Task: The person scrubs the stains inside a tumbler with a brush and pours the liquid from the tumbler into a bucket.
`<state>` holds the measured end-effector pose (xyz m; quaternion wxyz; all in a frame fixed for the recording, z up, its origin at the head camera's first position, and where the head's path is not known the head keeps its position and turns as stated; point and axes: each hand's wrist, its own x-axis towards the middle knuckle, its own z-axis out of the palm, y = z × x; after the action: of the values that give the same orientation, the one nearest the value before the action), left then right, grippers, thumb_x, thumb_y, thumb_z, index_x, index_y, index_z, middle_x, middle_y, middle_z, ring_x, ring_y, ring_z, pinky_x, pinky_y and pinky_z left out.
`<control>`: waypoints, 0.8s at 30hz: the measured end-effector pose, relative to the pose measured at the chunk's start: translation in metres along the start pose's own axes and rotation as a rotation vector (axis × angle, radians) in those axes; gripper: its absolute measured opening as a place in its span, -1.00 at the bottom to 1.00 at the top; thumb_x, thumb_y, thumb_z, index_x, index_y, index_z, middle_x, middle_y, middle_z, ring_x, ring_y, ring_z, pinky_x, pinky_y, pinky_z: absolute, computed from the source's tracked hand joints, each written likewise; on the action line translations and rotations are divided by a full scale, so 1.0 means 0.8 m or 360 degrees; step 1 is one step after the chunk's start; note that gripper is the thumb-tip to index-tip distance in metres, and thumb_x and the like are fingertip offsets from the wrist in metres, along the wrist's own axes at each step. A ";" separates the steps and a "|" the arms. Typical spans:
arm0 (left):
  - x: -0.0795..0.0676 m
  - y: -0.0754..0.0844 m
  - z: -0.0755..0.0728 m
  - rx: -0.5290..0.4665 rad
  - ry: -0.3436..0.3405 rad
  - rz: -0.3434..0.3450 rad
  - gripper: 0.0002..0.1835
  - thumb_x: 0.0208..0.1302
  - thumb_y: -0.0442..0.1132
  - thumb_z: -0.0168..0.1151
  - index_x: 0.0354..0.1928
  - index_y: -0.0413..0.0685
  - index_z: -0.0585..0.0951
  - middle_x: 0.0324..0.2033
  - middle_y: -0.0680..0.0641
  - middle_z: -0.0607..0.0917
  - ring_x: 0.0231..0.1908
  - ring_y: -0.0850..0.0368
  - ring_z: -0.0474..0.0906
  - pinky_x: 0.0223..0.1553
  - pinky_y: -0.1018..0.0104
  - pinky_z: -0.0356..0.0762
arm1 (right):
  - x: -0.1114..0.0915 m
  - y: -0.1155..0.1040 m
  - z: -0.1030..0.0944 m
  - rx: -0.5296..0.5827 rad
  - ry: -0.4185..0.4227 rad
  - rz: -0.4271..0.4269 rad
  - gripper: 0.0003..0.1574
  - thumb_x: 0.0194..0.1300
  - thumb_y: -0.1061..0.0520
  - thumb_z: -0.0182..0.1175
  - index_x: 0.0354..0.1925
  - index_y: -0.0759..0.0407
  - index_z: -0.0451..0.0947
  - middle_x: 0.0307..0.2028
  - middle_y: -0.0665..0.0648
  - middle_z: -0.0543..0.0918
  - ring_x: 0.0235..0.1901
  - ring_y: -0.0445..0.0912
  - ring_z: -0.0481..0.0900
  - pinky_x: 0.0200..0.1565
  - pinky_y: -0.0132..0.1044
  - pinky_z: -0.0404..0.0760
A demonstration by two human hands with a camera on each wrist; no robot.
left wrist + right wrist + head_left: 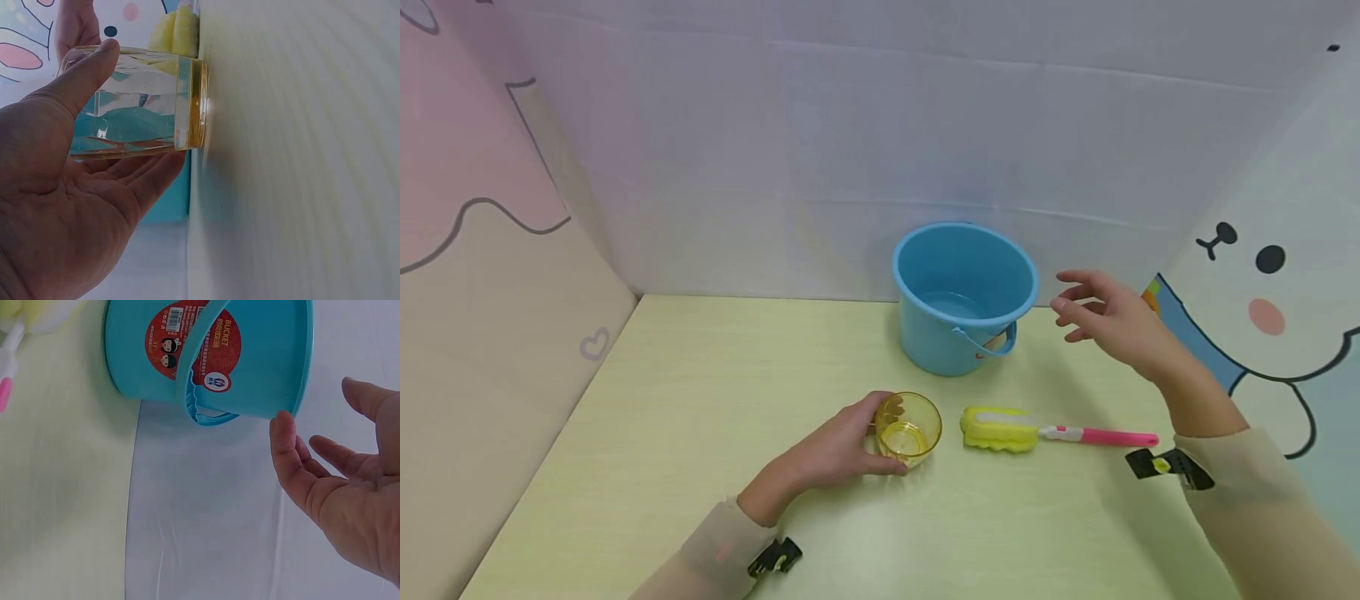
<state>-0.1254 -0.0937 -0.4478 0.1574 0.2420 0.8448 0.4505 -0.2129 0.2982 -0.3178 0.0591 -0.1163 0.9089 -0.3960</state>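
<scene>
An amber-tinted clear glass cup (910, 427) stands upright, its base right at the tabletop. My left hand (842, 446) holds it from the left side, thumb on the near side and fingers around the far side. The left wrist view shows the cup (131, 106) sideways between thumb and fingers. Beyond it, a blue bucket (936, 337) with its handle hanging down sits at the back of the table. Just right of the bucket, my right hand (1108, 321) hovers in the air, fingers loosely spread and holding nothing. Its fingertips overlap the bucket's rim in the right wrist view.
A sponge brush (1000, 429) with a yellow head and pink-and-white handle lies right of the cup. The pale table (715, 375) meets a white sheet (775, 167) at the back, with cartoon-printed panels on both sides.
</scene>
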 end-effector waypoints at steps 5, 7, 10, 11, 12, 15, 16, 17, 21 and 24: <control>0.001 -0.001 0.000 0.0006 0.0001 0.0002 0.00 0.14 0.01 0.68 0.52 -0.08 0.32 0.34 -0.06 0.56 0.33 0.05 0.50 0.39 0.03 0.45 | 0.018 -0.007 -0.002 0.0066 -0.0005 0.0059 -0.11 0.64 -0.17 0.13 0.64 0.21 0.11 0.32 0.39 0.47 -0.01 -0.05 0.70 -0.13 -0.32 0.77; 0.001 -0.001 0.000 0.0003 0.0001 0.0001 0.00 0.14 0.01 0.68 0.52 -0.08 0.32 0.33 -0.06 0.56 0.33 0.04 0.50 0.39 0.03 0.45 | 0.025 -0.010 -0.001 0.0089 -0.0008 0.0094 -0.09 0.63 -0.20 0.12 0.65 0.20 0.09 0.34 0.39 0.45 0.00 -0.02 0.70 -0.11 -0.29 0.77; 0.000 -0.001 0.000 0.0001 0.0002 -0.0004 0.00 0.14 0.01 0.69 0.52 -0.08 0.32 0.34 -0.06 0.56 0.33 0.04 0.50 0.39 0.03 0.45 | 0.037 -0.015 0.000 0.0143 -0.0013 0.0140 -0.06 0.62 -0.23 0.12 0.67 0.18 0.06 0.36 0.39 0.43 0.04 0.05 0.69 -0.06 -0.23 0.78; 0.000 -0.001 0.000 0.0002 0.0002 -0.0005 0.00 0.14 0.01 0.68 0.52 -0.09 0.32 0.34 -0.07 0.56 0.33 0.04 0.50 0.39 0.03 0.45 | 0.040 -0.016 0.000 0.0159 -0.0016 0.0152 -0.04 0.62 -0.23 0.12 0.67 0.18 0.05 0.37 0.40 0.42 0.06 0.09 0.69 -0.06 -0.22 0.78; 0.000 -0.001 0.000 0.0001 0.0001 -0.0005 0.00 0.14 0.00 0.68 0.52 -0.09 0.32 0.34 -0.07 0.55 0.34 0.04 0.50 0.39 0.03 0.45 | 0.044 -0.018 0.001 0.0177 -0.0021 0.0162 -0.03 0.62 -0.24 0.12 0.68 0.18 0.03 0.38 0.40 0.41 0.09 0.13 0.68 -0.05 -0.21 0.78; 0.000 -0.001 0.000 0.0002 0.0000 -0.0004 0.01 0.14 0.01 0.68 0.52 -0.10 0.32 0.36 -0.09 0.55 0.35 0.03 0.49 0.40 0.02 0.44 | 0.054 -0.021 0.002 0.0225 -0.0037 0.0188 -0.02 0.64 -0.23 0.10 0.69 0.20 -0.02 0.42 0.43 0.39 0.17 0.27 0.64 -0.03 -0.19 0.77; 0.000 -0.001 0.000 0.0002 0.0000 -0.0003 0.01 0.15 0.01 0.68 0.52 -0.11 0.32 0.36 -0.09 0.54 0.35 0.02 0.49 0.40 0.02 0.44 | 0.057 -0.022 0.002 0.0245 -0.0044 0.0197 -0.01 0.64 -0.22 0.09 0.69 0.21 -0.04 0.43 0.44 0.37 0.19 0.29 0.62 -0.03 -0.21 0.77; 0.000 -0.001 0.000 0.0001 0.0000 0.0000 0.00 0.15 0.00 0.68 0.52 -0.11 0.32 0.36 -0.09 0.54 0.35 0.03 0.49 0.40 0.02 0.44 | 0.060 -0.022 0.002 0.0266 -0.0050 0.0205 -0.02 0.65 -0.20 0.08 0.70 0.22 -0.06 0.44 0.45 0.36 0.19 0.30 0.62 -0.03 -0.20 0.77; 0.000 -0.002 0.000 -0.0002 0.0004 0.0012 -0.01 0.15 -0.01 0.68 0.52 -0.11 0.32 0.35 -0.08 0.55 0.34 0.04 0.49 0.40 0.03 0.44 | 0.071 -0.021 0.002 0.0327 -0.0060 0.0241 -0.02 0.66 -0.18 0.07 0.70 0.24 -0.08 0.45 0.47 0.34 0.15 0.19 0.67 -0.02 -0.17 0.77; 0.000 -0.002 0.000 -0.0001 0.0003 0.0010 0.00 0.14 0.00 0.68 0.52 -0.10 0.32 0.35 -0.08 0.55 0.34 0.03 0.49 0.40 0.02 0.43 | 0.077 -0.021 0.002 0.0391 -0.0065 0.0264 -0.05 0.67 -0.16 0.07 0.69 0.24 -0.06 0.43 0.44 0.37 0.14 0.17 0.68 -0.01 -0.17 0.77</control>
<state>-0.1254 -0.0943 -0.4490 0.1553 0.2441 0.8441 0.4515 -0.2694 0.2699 -0.3079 0.1241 -0.0407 0.8587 -0.4956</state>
